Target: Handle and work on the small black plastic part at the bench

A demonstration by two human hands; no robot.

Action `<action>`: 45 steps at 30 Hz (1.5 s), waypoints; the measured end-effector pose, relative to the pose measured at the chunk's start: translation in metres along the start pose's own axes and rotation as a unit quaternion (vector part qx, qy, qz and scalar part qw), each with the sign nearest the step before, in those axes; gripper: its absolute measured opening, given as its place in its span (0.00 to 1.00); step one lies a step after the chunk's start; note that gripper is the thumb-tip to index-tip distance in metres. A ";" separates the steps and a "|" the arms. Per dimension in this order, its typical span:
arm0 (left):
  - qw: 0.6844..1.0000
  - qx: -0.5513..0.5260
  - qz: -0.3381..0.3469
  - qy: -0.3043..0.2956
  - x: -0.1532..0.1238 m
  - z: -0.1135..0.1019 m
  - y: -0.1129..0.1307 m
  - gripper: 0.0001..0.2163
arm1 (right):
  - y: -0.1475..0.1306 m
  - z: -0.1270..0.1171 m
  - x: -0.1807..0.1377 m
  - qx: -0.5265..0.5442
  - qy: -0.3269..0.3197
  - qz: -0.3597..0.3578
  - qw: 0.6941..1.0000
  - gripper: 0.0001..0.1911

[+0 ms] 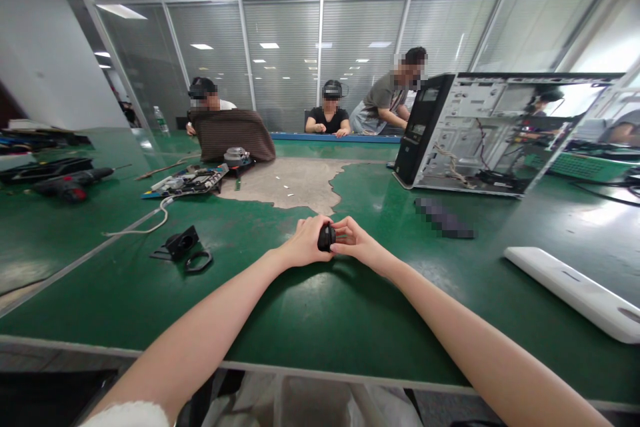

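In front of me, just above or on the green table (320, 320), a small black rounded object (327, 238) is held between both hands. Its exact kind I cannot make out. My left hand (304, 241) is closed around its left side. From the right, the fingers and thumb of my right hand (356, 241) pinch its other side. To the left lie a black plastic bracket (183, 242) and a black ring-shaped part (199, 261), both apart from my hands.
An open computer case (425, 137) stands at right, near a white panel (570, 287) and a blurred dark item (444, 218). Circuit boards (187, 181), a brown cloth-like cover (230, 133) and a power drill (70, 183) are at left. Several people sit or stand beyond.
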State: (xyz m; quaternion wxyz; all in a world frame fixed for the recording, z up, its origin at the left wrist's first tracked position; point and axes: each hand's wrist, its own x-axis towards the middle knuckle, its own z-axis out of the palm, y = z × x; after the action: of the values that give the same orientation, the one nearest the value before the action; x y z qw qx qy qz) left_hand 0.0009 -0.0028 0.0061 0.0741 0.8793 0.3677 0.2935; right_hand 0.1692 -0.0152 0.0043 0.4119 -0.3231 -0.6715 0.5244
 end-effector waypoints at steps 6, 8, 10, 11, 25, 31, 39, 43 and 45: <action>1.000 -0.004 -0.008 0.004 0.000 0.000 0.002 0.25 | -0.002 0.002 -0.001 -0.019 0.038 0.007 0.999 0.13; 1.000 -0.007 -0.012 0.003 0.000 0.000 0.002 0.25 | -0.001 0.003 0.000 -0.020 0.051 0.007 0.998 0.13; 1.000 -0.009 -0.010 0.001 0.000 0.000 0.002 0.24 | 0.000 0.004 0.001 -0.019 0.061 0.009 0.998 0.14; 1.000 -0.009 -0.008 0.000 0.000 -0.001 0.002 0.24 | 0.000 0.004 0.002 -0.019 0.066 0.012 0.998 0.14; 1.000 -0.003 -0.006 0.002 0.000 0.001 0.001 0.24 | -0.004 0.003 -0.003 -0.005 0.027 0.006 1.000 0.14; 1.000 -0.005 -0.009 0.003 0.000 0.001 0.002 0.24 | -0.001 0.006 0.002 -0.008 0.066 0.019 0.998 0.15; 1.000 -0.011 -0.012 -0.003 0.001 0.000 0.002 0.24 | 0.002 0.001 0.002 -0.003 0.030 0.012 0.999 0.16; 1.000 -0.014 -0.018 -0.006 0.000 -0.001 0.003 0.24 | 0.000 0.000 -0.002 0.017 -0.010 0.009 1.000 0.21; 1.000 -0.013 -0.020 -0.004 0.000 -0.002 0.004 0.24 | -0.001 0.000 -0.003 0.010 -0.001 0.009 1.000 0.19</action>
State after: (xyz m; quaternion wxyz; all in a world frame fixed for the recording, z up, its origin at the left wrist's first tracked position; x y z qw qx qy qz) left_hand 0.0024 -0.0054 0.0091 0.0927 0.8721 0.3809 0.2928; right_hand 0.1706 -0.0184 0.0049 0.4097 -0.3247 -0.6632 0.5355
